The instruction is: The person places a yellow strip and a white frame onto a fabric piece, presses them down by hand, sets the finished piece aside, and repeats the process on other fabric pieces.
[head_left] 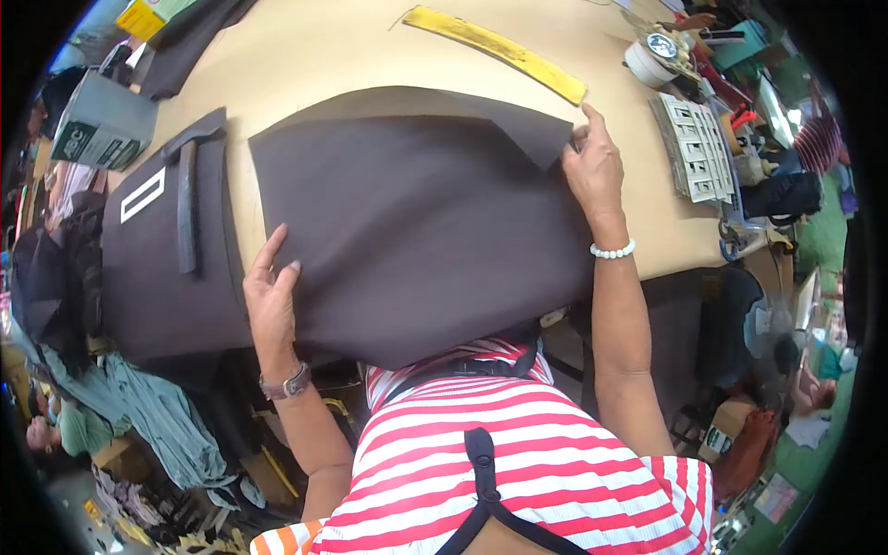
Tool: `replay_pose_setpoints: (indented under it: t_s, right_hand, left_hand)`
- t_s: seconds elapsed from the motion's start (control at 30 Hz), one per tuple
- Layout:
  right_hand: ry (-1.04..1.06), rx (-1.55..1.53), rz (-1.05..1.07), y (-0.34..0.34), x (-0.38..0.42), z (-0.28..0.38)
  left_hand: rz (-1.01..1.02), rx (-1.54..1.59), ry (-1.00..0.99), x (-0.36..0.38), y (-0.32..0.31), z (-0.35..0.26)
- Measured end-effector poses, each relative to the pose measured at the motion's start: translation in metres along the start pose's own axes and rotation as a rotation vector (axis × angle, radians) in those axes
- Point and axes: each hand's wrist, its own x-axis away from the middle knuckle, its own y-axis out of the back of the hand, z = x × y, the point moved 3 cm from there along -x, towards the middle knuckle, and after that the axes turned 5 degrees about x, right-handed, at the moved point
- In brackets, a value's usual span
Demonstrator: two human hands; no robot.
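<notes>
A large dark brown fabric piece point(416, 222) spreads over the front of the table and hangs past its edge toward my body. Its far edge is curved, and a second layer shows at the top right corner. My right hand point(595, 171) is closed on that corner, the index finger sticking out past it. At the left edge of the fabric, my left hand point(271, 301) touches it with thumb and index finger apart; its other fingers are mostly hidden. Left of it lies a dark fabric stack point(166, 296), bearing a dark bar point(188, 208) and a white rectangular frame point(142, 196).
A yellow strip point(495, 51) lies on the pale tabletop point(324, 46) beyond the fabric. At the right are a white round container point(652, 65) and a stack of slotted pale pieces point(694, 148). A metal tin point(106, 120) stands at the far left.
</notes>
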Motion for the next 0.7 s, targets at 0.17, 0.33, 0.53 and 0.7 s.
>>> replay_pose_setpoints:
  t_s: [0.17,0.33,0.53,0.7]
  right_hand:
    - [-0.162,-0.240,-0.100,0.002,0.020,-0.012]
    - [-0.228,-0.277,-0.124,0.033,0.073,-0.014]
    - [-0.079,0.102,-0.067,0.049,0.099,-0.011]
    - [0.047,0.100,-0.069,0.030,0.070,-0.015]
  left_hand:
    - [-0.057,-0.107,-0.087,-0.002,0.004,0.016]
    - [-0.036,-0.343,-0.109,0.030,0.010,0.000]
    - [-0.066,-0.713,-0.093,0.069,0.002,-0.017]
    - [0.020,-1.053,-0.586,0.053,-0.054,-0.017]
